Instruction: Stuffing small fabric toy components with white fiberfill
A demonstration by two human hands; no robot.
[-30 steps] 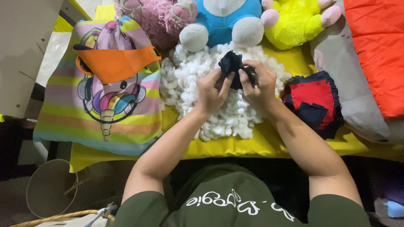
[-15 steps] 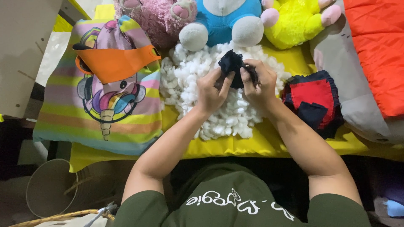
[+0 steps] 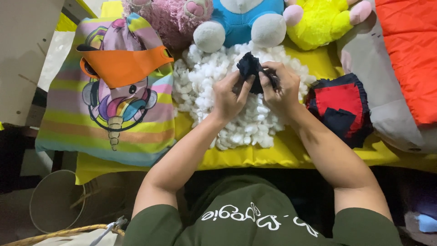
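My left hand (image 3: pixel 230 95) and my right hand (image 3: pixel 278 89) both grip a small dark navy fabric piece (image 3: pixel 251 68), held up between the fingertips. Under the hands lies a heap of white stuffing balls (image 3: pixel 200 82) on a yellow cloth (image 3: pixel 282 152). The fabric piece is bunched, and its shape is partly hidden by my fingers.
A striped unicorn cushion (image 3: pixel 107 123) with an orange fabric piece (image 3: pixel 123 66) on it lies at the left. Pink (image 3: pixel 170 16), blue (image 3: pixel 241 20) and yellow (image 3: pixel 318 20) plush toys line the back. Red and navy fabric pieces (image 3: pixel 339 107) lie right, beside an orange quilted cloth (image 3: pixel 412 54).
Both hands stay on the dark fabric piece above the stuffing; the fingers have shifted slightly on it. Nothing else has moved.
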